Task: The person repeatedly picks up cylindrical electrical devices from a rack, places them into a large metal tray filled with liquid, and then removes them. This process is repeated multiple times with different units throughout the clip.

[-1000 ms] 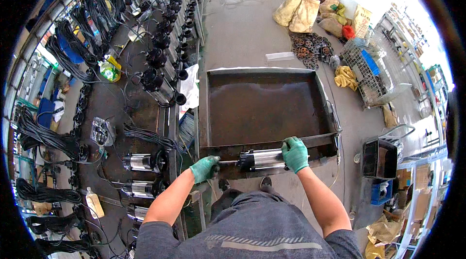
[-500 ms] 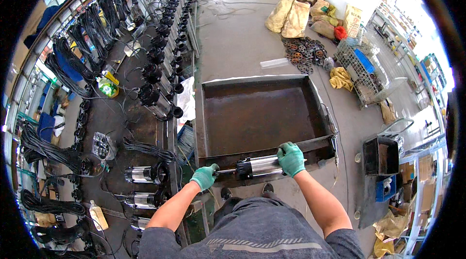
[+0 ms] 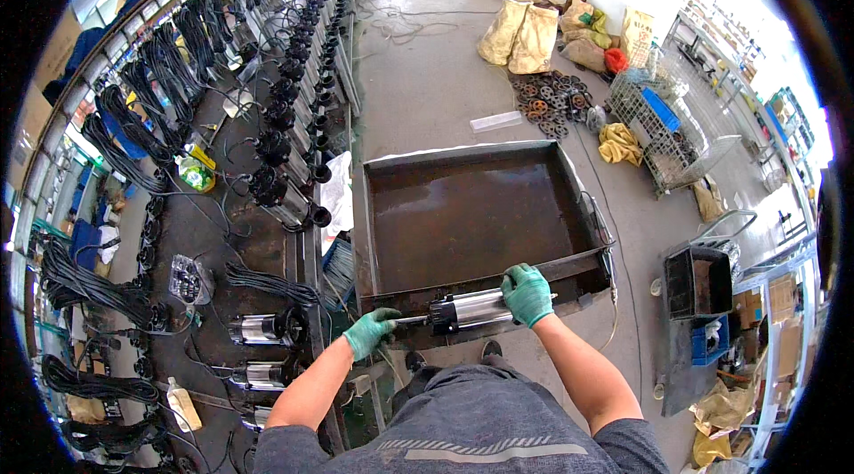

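A silver cylindrical motor [image 3: 476, 309] with a black end section lies on its side along the near ledge of a dark metal tray. A thin metal shaft [image 3: 412, 321] sticks out of its left end. My right hand [image 3: 528, 294], in a green glove, is closed over the motor's right end from above. At the shaft's tip is my left hand [image 3: 370, 333], also green-gloved, with the fingers closed about the tip; the exact contact is small and partly hidden.
The wide tray [image 3: 374, 234] holds dark, shiny liquid. On the left, a workbench [image 3: 213, 261] carries more motors [image 3: 264, 329], coiled black cables [image 3: 271, 283] and a bottle [image 3: 182, 405]. A black bin [image 3: 701, 283] stands at right; sacks [image 3: 520, 34] and a wire cage [image 3: 658, 132] are farther off.
My left hand has shifted slightly left and down along the shaft, and a dark bit beside its fingers no longer shows. My right hand stays on the motor. The view has shifted a little.
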